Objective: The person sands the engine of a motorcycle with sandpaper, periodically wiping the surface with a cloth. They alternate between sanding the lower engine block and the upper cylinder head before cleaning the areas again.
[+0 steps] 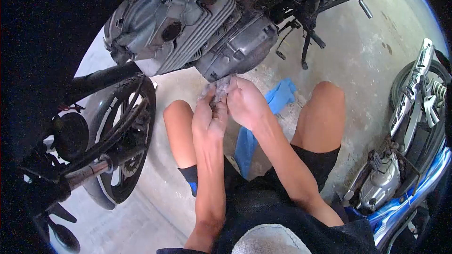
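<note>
My left hand (207,118) and my right hand (247,104) are close together just below the motorcycle engine (188,16). Between them is a crinkled, see-through piece of plastic (220,87) that looks like a small bag. The fingers of both hands are closed on it; some fingertips are hidden. Right above the hands is the rounded engine side cover (245,44), grey and dirty. A blue cloth (281,95) lies beyond my right wrist, and more blue fabric (246,148) shows between my forearms.
A front wheel (146,127) with a fork tube (87,174) stands at the left. Foot pedals (281,54) hang at the upper right. Another motorcycle with a blue body (400,207) and a silver exhaust (414,84) is on the right. My bent knees frame the concrete floor (362,94).
</note>
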`<control>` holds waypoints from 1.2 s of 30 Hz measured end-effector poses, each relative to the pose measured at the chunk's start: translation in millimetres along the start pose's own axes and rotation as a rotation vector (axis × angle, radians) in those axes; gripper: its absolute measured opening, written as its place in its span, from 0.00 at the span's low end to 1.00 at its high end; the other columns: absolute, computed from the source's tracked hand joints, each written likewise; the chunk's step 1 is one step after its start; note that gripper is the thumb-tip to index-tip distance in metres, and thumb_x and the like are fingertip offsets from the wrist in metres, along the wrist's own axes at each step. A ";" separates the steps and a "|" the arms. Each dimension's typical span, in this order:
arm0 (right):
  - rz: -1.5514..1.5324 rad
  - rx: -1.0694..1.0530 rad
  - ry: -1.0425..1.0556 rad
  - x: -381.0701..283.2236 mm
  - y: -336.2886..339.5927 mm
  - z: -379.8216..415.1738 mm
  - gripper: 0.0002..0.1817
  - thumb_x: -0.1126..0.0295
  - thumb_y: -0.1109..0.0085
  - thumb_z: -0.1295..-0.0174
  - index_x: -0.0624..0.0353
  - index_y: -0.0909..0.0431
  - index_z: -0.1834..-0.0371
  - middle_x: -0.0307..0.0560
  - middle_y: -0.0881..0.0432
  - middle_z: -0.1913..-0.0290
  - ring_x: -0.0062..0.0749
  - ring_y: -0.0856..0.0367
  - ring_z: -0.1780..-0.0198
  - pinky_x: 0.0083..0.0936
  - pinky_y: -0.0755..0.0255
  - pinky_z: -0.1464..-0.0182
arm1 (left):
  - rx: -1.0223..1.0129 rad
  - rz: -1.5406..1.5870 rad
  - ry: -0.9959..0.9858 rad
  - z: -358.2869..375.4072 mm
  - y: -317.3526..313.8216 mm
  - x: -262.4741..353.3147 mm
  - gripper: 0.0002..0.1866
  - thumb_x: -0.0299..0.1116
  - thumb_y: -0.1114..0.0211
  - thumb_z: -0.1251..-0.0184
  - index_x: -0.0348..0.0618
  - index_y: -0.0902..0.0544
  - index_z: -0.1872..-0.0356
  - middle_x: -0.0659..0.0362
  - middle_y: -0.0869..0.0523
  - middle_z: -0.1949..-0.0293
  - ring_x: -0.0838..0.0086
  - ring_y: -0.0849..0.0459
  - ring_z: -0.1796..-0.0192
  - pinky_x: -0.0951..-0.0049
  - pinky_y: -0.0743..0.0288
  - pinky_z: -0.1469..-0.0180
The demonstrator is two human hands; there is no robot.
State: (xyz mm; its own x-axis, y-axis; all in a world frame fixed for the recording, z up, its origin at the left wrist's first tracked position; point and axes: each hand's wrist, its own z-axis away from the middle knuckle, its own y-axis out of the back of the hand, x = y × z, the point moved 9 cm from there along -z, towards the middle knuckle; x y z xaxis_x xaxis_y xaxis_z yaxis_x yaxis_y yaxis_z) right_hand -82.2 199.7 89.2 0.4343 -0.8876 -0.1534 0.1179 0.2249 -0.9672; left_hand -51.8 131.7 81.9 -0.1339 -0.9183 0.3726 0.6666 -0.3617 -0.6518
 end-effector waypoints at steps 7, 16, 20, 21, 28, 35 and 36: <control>0.128 0.156 -0.048 6.2 -3.7 11.2 0.04 0.76 0.51 0.47 0.59 0.30 0.78 0.45 0.25 0.74 0.34 0.25 0.67 0.29 0.29 0.58 | -0.011 -0.074 0.040 -17.1 7.9 -4.3 0.10 0.19 0.55 0.29 0.30 0.26 0.54 0.52 0.21 0.57 0.69 0.20 0.56 0.73 0.21 0.48; 0.109 0.070 -0.098 17.4 40.1 -12.6 0.03 0.78 0.52 0.49 0.62 0.27 0.75 0.48 0.21 0.69 0.34 0.24 0.66 0.27 0.30 0.57 | 0.041 -0.122 -0.005 -3.8 40.7 -8.9 0.10 0.19 0.54 0.30 0.29 0.26 0.53 0.52 0.22 0.59 0.67 0.20 0.60 0.72 0.18 0.49; 0.151 0.105 -0.004 10.4 15.2 6.5 0.03 0.76 0.51 0.48 0.61 0.26 0.74 0.47 0.21 0.68 0.33 0.24 0.65 0.27 0.30 0.56 | 0.010 -0.042 -0.015 -15.3 12.9 -7.3 0.11 0.19 0.54 0.29 0.30 0.26 0.50 0.53 0.22 0.58 0.68 0.20 0.60 0.75 0.18 0.52; 0.138 0.178 -0.031 15.0 28.6 2.8 0.04 0.75 0.52 0.45 0.59 0.27 0.76 0.45 0.22 0.71 0.32 0.25 0.66 0.26 0.30 0.57 | 0.007 -0.088 -0.011 -19.7 14.7 -9.6 0.10 0.21 0.53 0.29 0.34 0.25 0.53 0.55 0.22 0.60 0.73 0.21 0.62 0.78 0.18 0.58; 0.389 0.052 0.120 2.2 17.0 7.5 0.07 0.74 0.52 0.44 0.58 0.29 0.78 0.43 0.25 0.73 0.28 0.26 0.67 0.26 0.30 0.62 | -0.049 -0.199 0.195 -33.6 37.0 -8.0 0.07 0.24 0.53 0.28 0.38 0.25 0.59 0.59 0.23 0.64 0.77 0.21 0.66 0.82 0.21 0.66; 0.177 0.171 0.001 0.4 0.0 8.1 0.06 0.75 0.51 0.45 0.60 0.29 0.79 0.46 0.23 0.74 0.32 0.24 0.69 0.27 0.29 0.60 | -0.005 -0.840 -0.281 25.3 -19.4 23.5 0.11 0.22 0.56 0.28 0.30 0.25 0.53 0.51 0.20 0.59 0.70 0.18 0.55 0.81 0.22 0.55; 0.310 0.120 0.066 -3.1 5.1 8.0 0.06 0.75 0.50 0.45 0.60 0.28 0.78 0.47 0.23 0.75 0.32 0.25 0.70 0.27 0.29 0.60 | -0.068 -1.360 -0.357 31.1 -29.8 23.1 0.12 0.22 0.57 0.27 0.28 0.25 0.53 0.49 0.20 0.57 0.68 0.18 0.54 0.78 0.21 0.51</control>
State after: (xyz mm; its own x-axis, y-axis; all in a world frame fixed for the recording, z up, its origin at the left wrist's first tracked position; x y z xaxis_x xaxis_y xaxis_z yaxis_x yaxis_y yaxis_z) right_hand -75.8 206.8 86.4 0.4081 -0.7927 -0.4529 0.0952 0.5303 -0.8424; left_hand -51.9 126.3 130.4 -0.4388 0.2369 0.8668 0.1308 -0.9375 0.3225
